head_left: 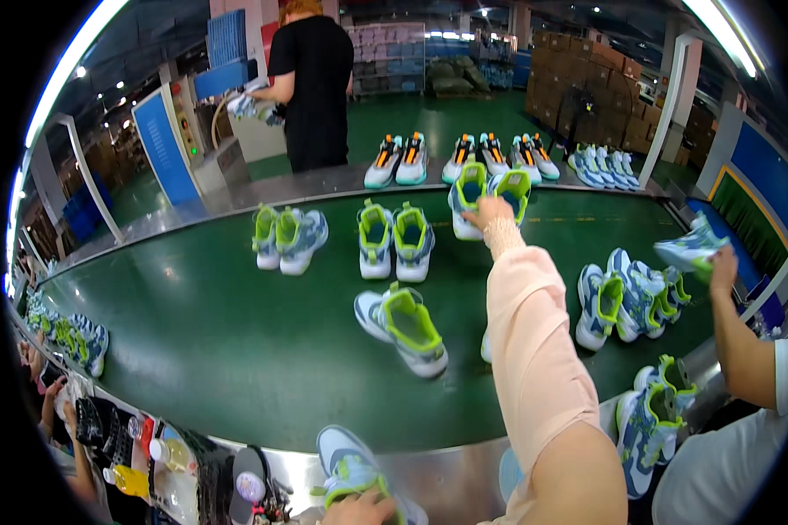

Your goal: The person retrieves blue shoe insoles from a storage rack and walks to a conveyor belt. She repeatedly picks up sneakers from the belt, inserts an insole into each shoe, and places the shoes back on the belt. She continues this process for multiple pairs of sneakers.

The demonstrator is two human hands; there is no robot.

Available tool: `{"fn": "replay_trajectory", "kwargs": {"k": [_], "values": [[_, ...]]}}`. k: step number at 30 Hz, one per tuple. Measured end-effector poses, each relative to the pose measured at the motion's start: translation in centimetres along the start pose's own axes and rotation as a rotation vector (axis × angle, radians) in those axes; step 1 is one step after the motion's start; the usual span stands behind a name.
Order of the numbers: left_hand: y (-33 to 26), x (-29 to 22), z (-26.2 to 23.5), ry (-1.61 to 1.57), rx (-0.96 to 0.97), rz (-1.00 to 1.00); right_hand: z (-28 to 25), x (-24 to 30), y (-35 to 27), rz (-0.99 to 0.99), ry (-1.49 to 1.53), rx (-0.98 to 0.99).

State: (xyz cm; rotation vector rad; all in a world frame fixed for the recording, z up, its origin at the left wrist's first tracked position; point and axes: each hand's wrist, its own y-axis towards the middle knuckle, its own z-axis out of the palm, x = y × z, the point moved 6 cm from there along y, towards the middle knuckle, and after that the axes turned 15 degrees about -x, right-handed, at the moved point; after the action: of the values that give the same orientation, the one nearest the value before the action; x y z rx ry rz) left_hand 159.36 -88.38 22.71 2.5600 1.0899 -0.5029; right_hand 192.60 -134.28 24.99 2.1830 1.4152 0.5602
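My right arm stretches across the green conveyor belt, and my right hand is closed at the heel of a grey-white sneaker with lime lining. Another such sneaker stands right beside it, partly behind my hand. At the lower edge, my left hand curls over a white-and-blue sneaker with lime trim; its fingers are partly cut off. A single sneaker lies on the belt between my hands. Part of a further shoe shows beside my right sleeve.
Sneaker pairs stand on the belt. Along the far ledge are orange-laced sneakers and blue-white ones. At right, a co-worker's hand holds a sneaker above several others. Bottles stand at lower left.
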Motion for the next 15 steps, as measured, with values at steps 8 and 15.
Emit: {"fn": "replay_trajectory", "kwargs": {"k": [8,15], "values": [[7.9,6.4,-0.9,-0.074,-0.261,0.028,7.2,-2.3,-2.6,0.367,0.055,0.433],[18.6,5.7,4.4,0.136,0.058,-0.051,-16.2,-0.5,-6.1,-0.137,0.522,0.220]]}}
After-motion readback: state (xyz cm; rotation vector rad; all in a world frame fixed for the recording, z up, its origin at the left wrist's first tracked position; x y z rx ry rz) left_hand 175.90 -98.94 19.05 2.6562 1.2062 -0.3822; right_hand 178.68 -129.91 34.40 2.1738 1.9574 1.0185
